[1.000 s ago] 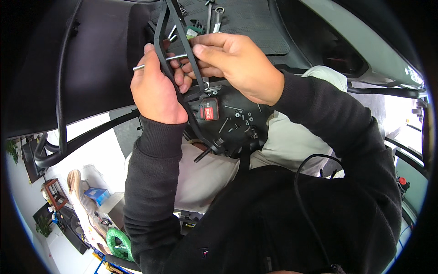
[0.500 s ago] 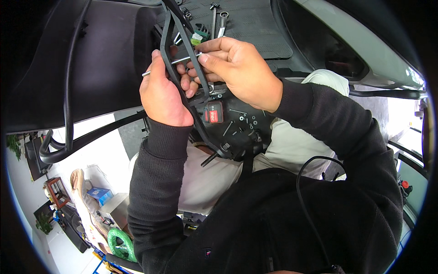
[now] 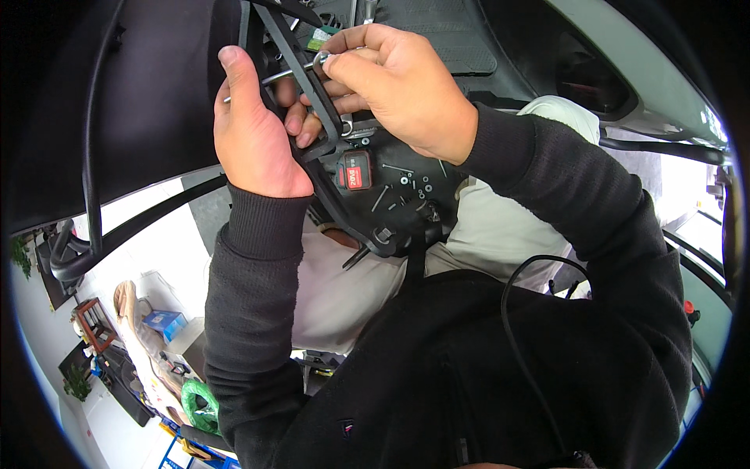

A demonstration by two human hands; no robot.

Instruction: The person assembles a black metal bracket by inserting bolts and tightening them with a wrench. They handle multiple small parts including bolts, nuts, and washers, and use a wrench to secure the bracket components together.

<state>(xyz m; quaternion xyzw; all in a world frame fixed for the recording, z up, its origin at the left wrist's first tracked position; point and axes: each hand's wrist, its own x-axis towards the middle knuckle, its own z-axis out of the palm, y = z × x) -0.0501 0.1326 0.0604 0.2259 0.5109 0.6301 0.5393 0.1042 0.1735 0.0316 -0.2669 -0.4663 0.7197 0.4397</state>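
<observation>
My left hand (image 3: 262,141) is wrapped round a black metal bracket (image 3: 322,105), with its thumb up along the left side and fingertips showing between the bars. A long silver bolt (image 3: 287,73) lies crosswise through the bracket, its far end passing behind my left thumb. At the bolt's head, my right hand (image 3: 410,90) pinches between thumb and forefinger; its other fingers curl behind the right bar. Below the hands, the bracket runs down to a bolted end (image 3: 383,236) near my lap.
A red and black battery pack (image 3: 355,170) lies on the dark floorboard beside loose screws and washers (image 3: 422,186). A ring spanner (image 3: 370,9) and a green box (image 3: 319,37) lie beyond. A bent black tube (image 3: 94,156) stands at the left; a blue box (image 3: 164,323) is lower left.
Both hands, the bracket and the bolt sit higher and further left in the picture; the surroundings have shifted too. My grips look the same, and the bolt still crosses the bracket.
</observation>
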